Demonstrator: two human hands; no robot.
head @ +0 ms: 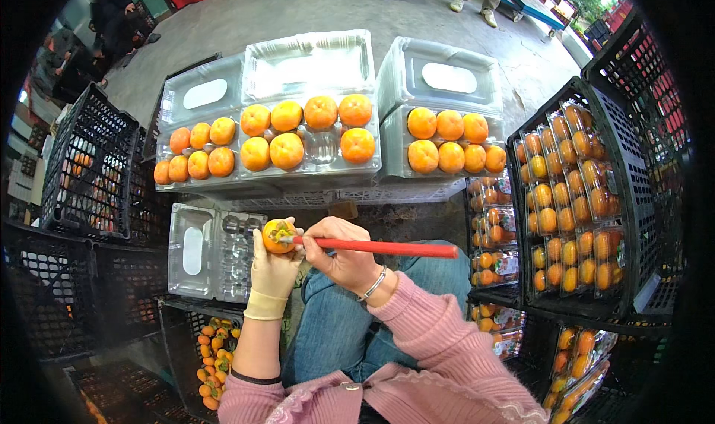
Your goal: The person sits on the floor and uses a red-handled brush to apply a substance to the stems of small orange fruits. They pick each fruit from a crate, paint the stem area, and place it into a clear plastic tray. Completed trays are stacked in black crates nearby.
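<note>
My left hand (273, 276), in a pale rubber glove, holds an orange persimmon (277, 246) with its green calyx turned up. Between the fingers of my right hand (343, 254), which is bare, is a slim red-handled tool (385, 248); its pale tip meets the calyx. Ahead, opened clear plastic clamshell boxes hold persimmons in two rows: a left box (204, 123), a middle box (310, 61) and a right box (441, 52). One moulded cup in the middle box's front row shows bare. Left of my gloved hand lies another opened clamshell (190, 278), its moulded cups visible.
Loose persimmons (212, 362) fill a black crate at lower left. Black plastic crates (92, 167) stand at far left. On the right, a black crate (628, 200) holds packed persimmon boxes (570, 200). Other people (114, 19) are across the concrete floor (268, 16).
</note>
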